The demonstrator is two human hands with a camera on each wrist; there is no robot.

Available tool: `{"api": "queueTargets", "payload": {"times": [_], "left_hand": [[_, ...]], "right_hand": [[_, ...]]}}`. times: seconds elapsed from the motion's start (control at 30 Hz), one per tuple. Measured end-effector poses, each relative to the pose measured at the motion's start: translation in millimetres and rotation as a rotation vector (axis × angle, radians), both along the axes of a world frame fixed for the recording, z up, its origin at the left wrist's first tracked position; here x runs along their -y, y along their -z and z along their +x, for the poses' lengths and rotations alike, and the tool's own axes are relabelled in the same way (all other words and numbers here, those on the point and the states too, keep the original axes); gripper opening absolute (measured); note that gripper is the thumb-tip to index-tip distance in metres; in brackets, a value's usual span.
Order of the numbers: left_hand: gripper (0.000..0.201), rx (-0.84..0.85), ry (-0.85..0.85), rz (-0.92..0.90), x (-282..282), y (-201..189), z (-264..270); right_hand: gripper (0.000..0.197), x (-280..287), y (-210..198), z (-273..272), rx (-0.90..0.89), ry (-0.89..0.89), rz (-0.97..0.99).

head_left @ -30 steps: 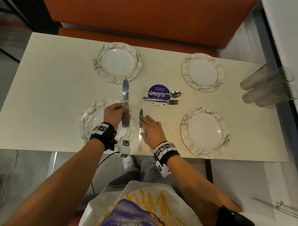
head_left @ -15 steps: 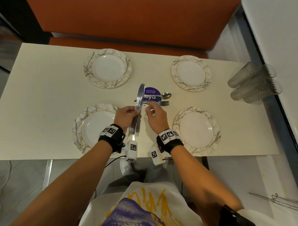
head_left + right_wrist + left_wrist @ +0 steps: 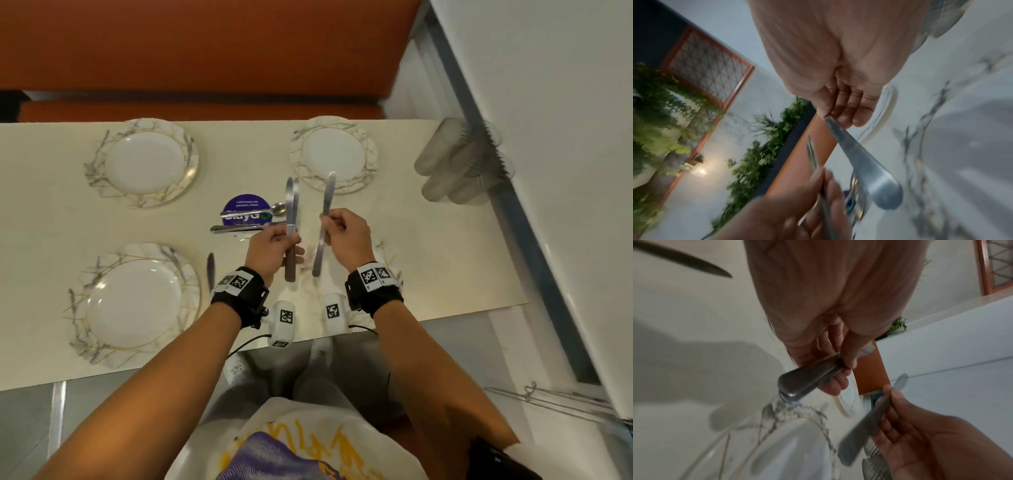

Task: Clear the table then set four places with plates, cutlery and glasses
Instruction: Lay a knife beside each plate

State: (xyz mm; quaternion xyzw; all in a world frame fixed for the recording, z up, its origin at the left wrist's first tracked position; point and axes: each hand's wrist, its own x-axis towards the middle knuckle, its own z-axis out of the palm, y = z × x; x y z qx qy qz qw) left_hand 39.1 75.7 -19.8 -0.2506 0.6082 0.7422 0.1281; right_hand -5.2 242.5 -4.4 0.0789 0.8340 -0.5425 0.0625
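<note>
My left hand [image 3: 286, 240] grips two table knives [image 3: 291, 205] by the handles, blades pointing away, above the table's middle. In the left wrist view the handles [image 3: 807, 382] show under my curled fingers. My right hand [image 3: 330, 224] pinches a single knife [image 3: 327, 195] just to the right, over the near-right plate [image 3: 388, 255]. Its handle [image 3: 865, 165] shows in the right wrist view. Another knife [image 3: 210, 270] lies on the table right of the near-left plate [image 3: 133, 305]. Plates also sit at far left [image 3: 147, 164] and far right [image 3: 334, 154].
A spoon [image 3: 253, 214] and a fork [image 3: 239, 229] lie across a round purple sticker [image 3: 245, 204] at the table's centre. Several clear glasses [image 3: 459, 164] lie stacked on their sides at the right end by the wall. An orange bench [image 3: 205, 44] runs along the far side.
My right hand left the knife it laid beside the near-left plate, met my left hand, took one knife from its bundle and moved right with it. My left hand shifted right too.
</note>
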Motion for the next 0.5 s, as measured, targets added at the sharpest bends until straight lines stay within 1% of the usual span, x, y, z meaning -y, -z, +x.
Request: {"api": "queueTargets", "payload": {"times": [0.13, 0.27, 0.37, 0.5], "left_hand": [[0.011, 0.031, -0.015, -0.011, -44, 12, -11], [0.023, 0.041, -0.032, -0.046, -78, 19, -17], [0.026, 0.082, -0.072, -0.056, -91, 27, -19], [0.027, 0.104, -0.109, -0.067, -99, 30, -15]], "right_hand": [[0.012, -89, 8, -20, 0.057, 0.068, 0.083], [0.013, -168, 25, -23, 0.130, 0.048, 0.310], [0.014, -203, 46, -16, 0.197, 0.010, 0.402], [0.014, -215, 72, -5, 0.275, -0.069, 0.477]]}}
